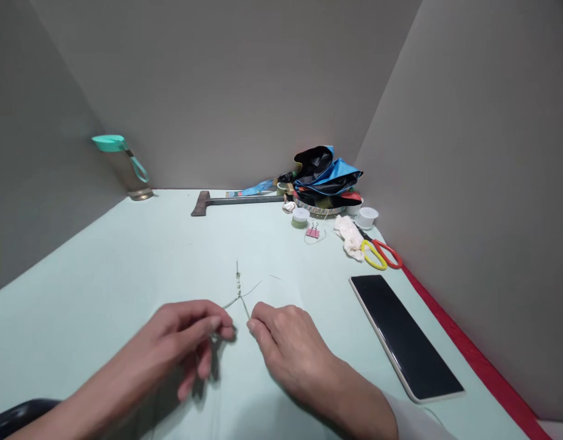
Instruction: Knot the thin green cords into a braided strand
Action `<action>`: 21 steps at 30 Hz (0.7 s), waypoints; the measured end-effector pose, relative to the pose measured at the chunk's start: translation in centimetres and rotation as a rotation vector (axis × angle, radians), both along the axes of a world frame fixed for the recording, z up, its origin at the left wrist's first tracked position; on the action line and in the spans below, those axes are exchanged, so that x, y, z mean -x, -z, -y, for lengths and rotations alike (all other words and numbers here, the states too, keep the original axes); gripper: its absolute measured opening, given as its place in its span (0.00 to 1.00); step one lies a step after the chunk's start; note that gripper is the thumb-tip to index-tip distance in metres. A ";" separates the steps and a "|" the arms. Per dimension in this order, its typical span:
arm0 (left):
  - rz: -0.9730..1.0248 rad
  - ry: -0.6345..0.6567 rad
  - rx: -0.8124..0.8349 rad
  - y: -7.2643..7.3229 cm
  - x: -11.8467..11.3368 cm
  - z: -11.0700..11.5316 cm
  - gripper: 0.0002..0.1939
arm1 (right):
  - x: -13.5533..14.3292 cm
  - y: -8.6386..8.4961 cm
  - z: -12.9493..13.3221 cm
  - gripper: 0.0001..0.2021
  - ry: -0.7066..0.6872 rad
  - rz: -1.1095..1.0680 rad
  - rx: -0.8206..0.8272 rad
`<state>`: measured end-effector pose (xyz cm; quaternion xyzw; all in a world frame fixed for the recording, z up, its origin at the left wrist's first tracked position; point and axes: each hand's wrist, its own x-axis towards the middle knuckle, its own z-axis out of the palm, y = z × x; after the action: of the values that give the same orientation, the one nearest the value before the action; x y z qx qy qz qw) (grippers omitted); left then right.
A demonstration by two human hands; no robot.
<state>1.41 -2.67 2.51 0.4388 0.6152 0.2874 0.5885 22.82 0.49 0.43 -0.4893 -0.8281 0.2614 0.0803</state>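
Nearest bit is some curved black thing [22,415] poking in at the bottom left, too cut off to name; right next to it is the left forearm, and the left hand [190,336] sits low over the pale counter [102,263], thumb and index close together, other fingers curled under; one strand runs up to that index finger, but I honestly can't tell if it's pinched or just touching. The right hand [293,348] is easier to read; its thumb and index fingers are clamped on the other strand of a thin green knotted cord [239,286], which lies just past both hands, knotted part pointing away, thin loose strand trailing right.

Off to the right there's a dark-screened smartphone [405,339] lying face up; beyond it, scissors [377,242] with one yellow and one red handle, touching a crumpled white tissue or cloth [350,237]; left of that, a pink binder clip [312,233], then a green thread spool [300,218]; farther back, a hatchet [236,200] on its side, a blue-and-black bag [330,177], and a teal-lidded bottle [126,171] in the far left corner.
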 end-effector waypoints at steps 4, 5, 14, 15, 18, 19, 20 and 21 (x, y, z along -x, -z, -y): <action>0.112 0.008 0.092 1.6 -2.2 -0.4 0.25 | 0.1 0.0 0.7 0.13 -0.038 -0.005 0.003; 0.129 -0.005 0.102 1.9 -2.3 -0.6 0.25 | 0.1 0.0 0.8 0.12 -0.047 -0.002 0.000; 0.173 -0.075 0.133 2.3 -2.8 -2.0 0.23 | 1.0 3.1 1.7 0.11 -0.187 0.026 -0.116; 0.179 -0.082 0.136 2.4 -2.9 -2.0 0.23 | 1.1 3.4 1.8 0.11 -0.206 0.020 -0.135; 0.198 -0.090 0.146 2.7 -2.8 -1.6 0.23 | 0.8 3.3 1.7 0.03 -0.232 -0.008 -0.206; 0.203 -0.089 0.147 2.8 -2.8 -1.5 0.23 | 0.6 2.8 1.4 0.02 -0.221 -0.015 -0.234; 0.208 -0.089 0.146 2.9 -2.8 -1.4 0.23 | 0.3 2.3 1.0 0.04 -0.210 -0.021 -0.261; 0.213 -0.089 0.146 2.9 -2.9 -1.3 0.23 | -0.1 1.6 0.3 0.07 -0.178 -0.018 -0.289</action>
<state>4.26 -1.38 -0.39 0.3343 0.5872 0.3128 0.6676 22.89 0.16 -1.19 -0.3948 -0.8966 0.1498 0.1337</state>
